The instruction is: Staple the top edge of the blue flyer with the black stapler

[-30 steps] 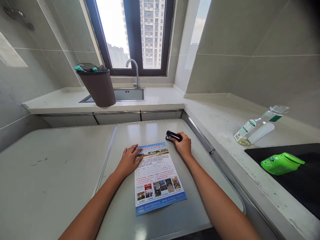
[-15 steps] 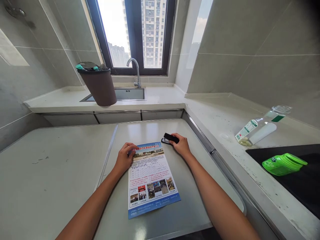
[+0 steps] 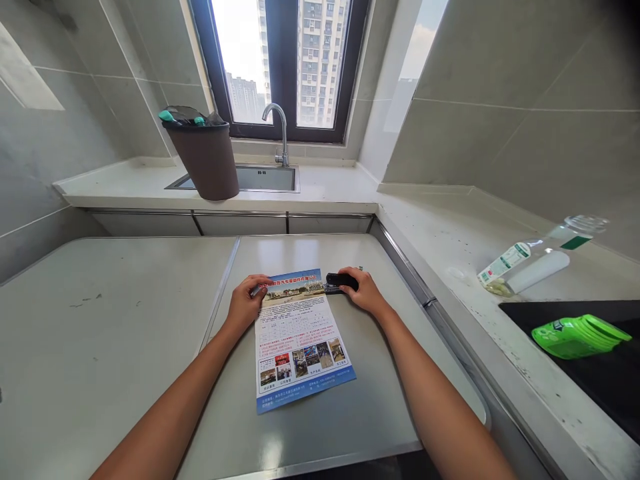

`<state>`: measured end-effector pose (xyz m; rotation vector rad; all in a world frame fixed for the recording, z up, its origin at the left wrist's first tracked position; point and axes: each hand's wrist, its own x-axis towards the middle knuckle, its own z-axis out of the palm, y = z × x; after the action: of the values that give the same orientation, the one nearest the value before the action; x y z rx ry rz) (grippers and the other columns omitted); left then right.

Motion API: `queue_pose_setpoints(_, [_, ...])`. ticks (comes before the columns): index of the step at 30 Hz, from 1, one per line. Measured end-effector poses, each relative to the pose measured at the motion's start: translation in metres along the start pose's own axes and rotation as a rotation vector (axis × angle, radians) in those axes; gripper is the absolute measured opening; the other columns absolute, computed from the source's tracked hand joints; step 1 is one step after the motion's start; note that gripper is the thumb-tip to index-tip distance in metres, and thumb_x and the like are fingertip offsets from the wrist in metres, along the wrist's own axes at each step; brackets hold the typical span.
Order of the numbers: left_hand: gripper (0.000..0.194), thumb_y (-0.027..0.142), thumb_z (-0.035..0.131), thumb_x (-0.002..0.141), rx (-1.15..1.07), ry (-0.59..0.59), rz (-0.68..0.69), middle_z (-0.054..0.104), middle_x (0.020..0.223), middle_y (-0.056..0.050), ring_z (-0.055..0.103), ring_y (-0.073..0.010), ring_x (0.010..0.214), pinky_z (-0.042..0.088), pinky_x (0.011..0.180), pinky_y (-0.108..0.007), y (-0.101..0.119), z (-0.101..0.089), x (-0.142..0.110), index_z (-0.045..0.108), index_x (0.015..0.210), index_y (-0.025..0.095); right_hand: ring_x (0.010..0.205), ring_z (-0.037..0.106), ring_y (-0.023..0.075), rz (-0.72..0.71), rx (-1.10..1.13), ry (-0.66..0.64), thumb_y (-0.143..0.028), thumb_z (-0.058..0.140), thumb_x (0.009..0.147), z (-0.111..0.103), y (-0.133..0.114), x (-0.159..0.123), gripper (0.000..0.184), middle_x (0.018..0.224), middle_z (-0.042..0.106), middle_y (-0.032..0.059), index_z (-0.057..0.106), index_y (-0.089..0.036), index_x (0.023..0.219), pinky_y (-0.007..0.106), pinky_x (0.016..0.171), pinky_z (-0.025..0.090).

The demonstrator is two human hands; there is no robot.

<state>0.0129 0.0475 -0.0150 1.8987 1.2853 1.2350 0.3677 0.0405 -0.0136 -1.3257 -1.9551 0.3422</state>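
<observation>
A printed flyer (image 3: 303, 327) with blue bands, red lettering and small photos lies on the grey-white table (image 3: 310, 433). My left hand (image 3: 246, 303) grips its upper left edge, thumb on top and fingers at the side. In my right hand (image 3: 363, 290) is a black stapler (image 3: 341, 281), pointing left. The stapler's front end meets the flyer's upper right edge; whether the paper is between its jaws I cannot tell.
A brown bin (image 3: 205, 160) stands by the sink (image 3: 270, 179) and tap (image 3: 283, 133) at the back. On the right counter are a clear bottle (image 3: 533, 257) and a bright green container (image 3: 580, 335) on a black surface (image 3: 600, 373).
The stapler in my right hand has turned and come against the flyer's right edge. My left hand still holds the flyer. The view has shifted slightly.
</observation>
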Motion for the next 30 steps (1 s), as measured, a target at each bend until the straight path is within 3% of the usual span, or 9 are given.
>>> queue_pose_setpoints(7, [0.021, 0.025, 0.058, 0.088, 0.013, -0.002, -0.012, 0.071, 0.115, -0.006, 0.066, -0.0245, 0.110, 0.052, 0.097, -0.037, -0.004, 0.002, 0.000, 0.076, 0.099, 0.023, 0.104, 0.064, 0.0239, -0.097, -0.037, -0.044, -0.019, 0.057, 0.095, 0.004, -0.012, 0.000, 0.043, 0.115, 0.072, 0.0051, 0.064, -0.032, 0.134, 0.041, 0.092, 0.044])
queue_pose_setpoints(30, [0.023, 0.023, 0.059, 0.084, 0.038, -0.003, -0.044, 0.073, 0.111, -0.005, 0.067, -0.0254, 0.107, 0.052, 0.097, -0.038, -0.001, 0.005, 0.001, 0.076, 0.098, 0.023, 0.109, 0.057, 0.0265, -0.106, -0.220, -0.096, -0.016, 0.051, 0.097, 0.013, -0.017, 0.001, 0.047, 0.120, 0.068, 0.0051, 0.061, -0.037, 0.138, 0.047, 0.097, 0.038])
